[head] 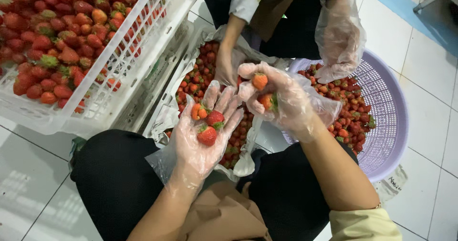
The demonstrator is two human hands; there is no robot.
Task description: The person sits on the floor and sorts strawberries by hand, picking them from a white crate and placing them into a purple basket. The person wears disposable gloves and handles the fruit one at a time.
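White floor tiles [429, 126] underfoot: your gloved left hand [206, 126] lies spread, cradling three red strawberries [207, 135]; your right hand [267, 95] pinches two; most remain unsorted.

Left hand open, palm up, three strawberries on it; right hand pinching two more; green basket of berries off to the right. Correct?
Not quite: the basket is purple, not green, as the head view shows. The rest holds: the left hand lies open, palm up, with three strawberries on it, and the right hand pinches two more.
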